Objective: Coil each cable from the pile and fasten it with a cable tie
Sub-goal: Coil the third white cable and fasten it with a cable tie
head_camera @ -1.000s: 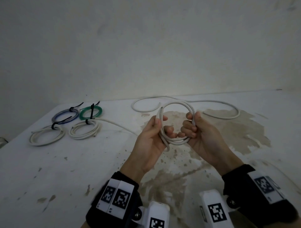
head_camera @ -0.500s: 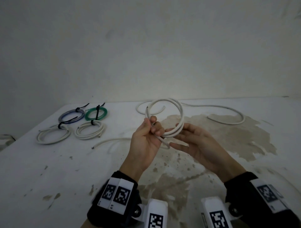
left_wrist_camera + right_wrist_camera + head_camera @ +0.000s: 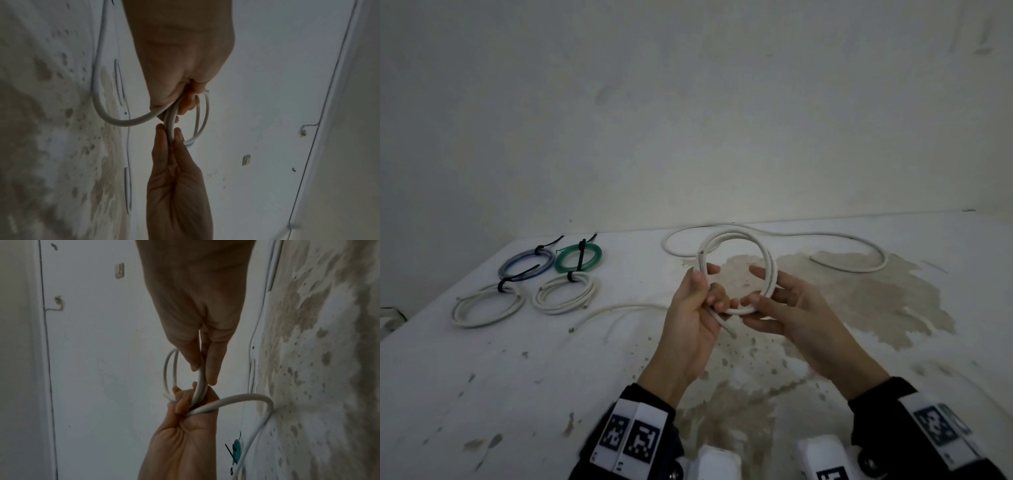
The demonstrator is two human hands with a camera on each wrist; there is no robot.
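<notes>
I hold a white cable coil upright over the stained table. My left hand grips its lower left, fingers curled round the strands. My right hand pinches the lower right of the coil between thumb and fairly straight fingers. One cut end sticks up at the coil's left. The uncoiled tail runs from under my left hand out to the left on the table. In the wrist views the tail bends away from my left hand down to the table.
Four tied coils lie at the back left: a grey-blue coil, a green coil and two white coils, with black cable ties. Another loose white cable snakes along the back right near the wall.
My right hand's fingers have uncurled from a full grip to a light pinch. The coil has been turned to face me. The tail has slid in along the table toward my hands.
</notes>
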